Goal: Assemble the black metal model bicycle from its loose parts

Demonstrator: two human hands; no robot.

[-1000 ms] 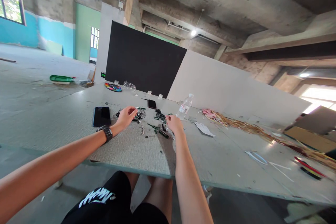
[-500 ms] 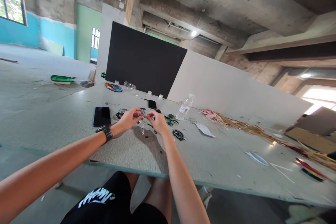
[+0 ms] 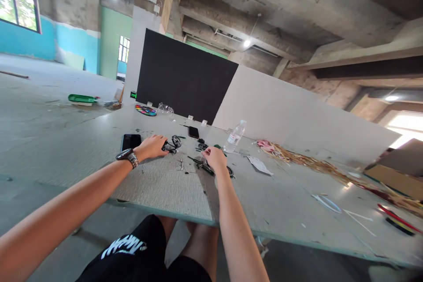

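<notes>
My left hand (image 3: 153, 146) is closed on the near end of a small black model bicycle (image 3: 170, 145) with a spoked wheel (image 3: 176, 141), lying on the table. To the right, my right hand (image 3: 215, 158) has its fingertips pinched together above dark green and black parts (image 3: 205, 167). Whatever the pinch holds is too small to make out. Another small wheel (image 3: 230, 171) lies partly behind the right wrist. Between the hands, tiny loose pieces (image 3: 181, 164) are scattered on the tabletop.
A phone (image 3: 131, 141) lies by my left wrist, and another phone (image 3: 193, 132) farther back. A plastic bottle (image 3: 235, 136) stands right of my hands, near a paper sheet (image 3: 259, 165). Wood strips (image 3: 297, 158) run along the back. A colourful palette (image 3: 146, 110) sits at the far left.
My hands were close together over the parts and have moved apart. The left went left onto the model bicycle, the right moved right and slightly nearer.
</notes>
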